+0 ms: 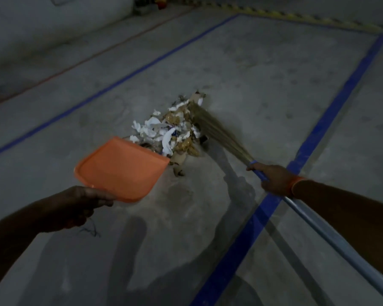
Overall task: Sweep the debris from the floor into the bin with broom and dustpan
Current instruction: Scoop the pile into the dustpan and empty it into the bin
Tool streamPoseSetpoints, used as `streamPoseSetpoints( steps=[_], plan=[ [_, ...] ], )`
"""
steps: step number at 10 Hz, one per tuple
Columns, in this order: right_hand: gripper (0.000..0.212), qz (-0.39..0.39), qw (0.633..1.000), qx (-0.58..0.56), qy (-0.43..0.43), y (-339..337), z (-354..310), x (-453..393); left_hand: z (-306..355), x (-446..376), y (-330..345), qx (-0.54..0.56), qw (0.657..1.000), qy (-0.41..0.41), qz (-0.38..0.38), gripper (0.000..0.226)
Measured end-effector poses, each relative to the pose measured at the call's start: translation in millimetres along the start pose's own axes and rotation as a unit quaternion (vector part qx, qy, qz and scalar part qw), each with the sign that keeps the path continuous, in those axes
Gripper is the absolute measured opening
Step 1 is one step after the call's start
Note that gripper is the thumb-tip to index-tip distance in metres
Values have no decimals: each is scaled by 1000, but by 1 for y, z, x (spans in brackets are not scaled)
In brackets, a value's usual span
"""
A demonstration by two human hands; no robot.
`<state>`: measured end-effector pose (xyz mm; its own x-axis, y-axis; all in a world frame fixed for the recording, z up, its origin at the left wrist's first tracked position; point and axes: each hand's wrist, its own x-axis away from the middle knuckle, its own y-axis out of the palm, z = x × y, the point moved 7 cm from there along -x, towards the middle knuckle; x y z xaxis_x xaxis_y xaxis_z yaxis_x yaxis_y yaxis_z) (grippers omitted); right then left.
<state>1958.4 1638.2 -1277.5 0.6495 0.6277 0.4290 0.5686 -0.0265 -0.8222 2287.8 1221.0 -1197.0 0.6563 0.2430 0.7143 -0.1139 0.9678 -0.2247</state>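
Left hand (84, 202) grips flat orange plastic dustpan (122, 167), lip at near-left edge of white-and-tan paper debris pile (175, 131); right hand (272, 180) grips blue-handled straw broom (217, 131) on pile's far-right side; pile's long axis runs away from both hands; no bin visible.

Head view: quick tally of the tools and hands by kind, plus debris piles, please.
Dustpans: 1, the orange dustpan
Brooms: 1, the broom
Debris piles: 1, the debris pile
Hands: 2, left hand gripping the dustpan, right hand gripping the broom
Total: 5
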Motion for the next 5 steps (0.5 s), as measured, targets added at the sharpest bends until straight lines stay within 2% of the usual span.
streamPoseSetpoints(
  steps=[1,2,3,4,5],
  plan=[
    [86,38,999,7,-5,6,-6,-13,-22,-10,-11,-19,1000,3,6,95],
    [91,31,999,-24,-1,18,-11,-12,-60,-14,-28,66,997,-23,24,44],
    [90,0,999,-31,14,41,-16,8,-82,5,-29,14,997,-72,2,31],
    [89,-43,999,-23,22,67,-21,33,-92,23,-26,-37,992,-123,-9,32],
    [85,-52,999,-10,6,82,-26,52,-92,20,-22,-45,995,-84,-31,21]
  ],
)
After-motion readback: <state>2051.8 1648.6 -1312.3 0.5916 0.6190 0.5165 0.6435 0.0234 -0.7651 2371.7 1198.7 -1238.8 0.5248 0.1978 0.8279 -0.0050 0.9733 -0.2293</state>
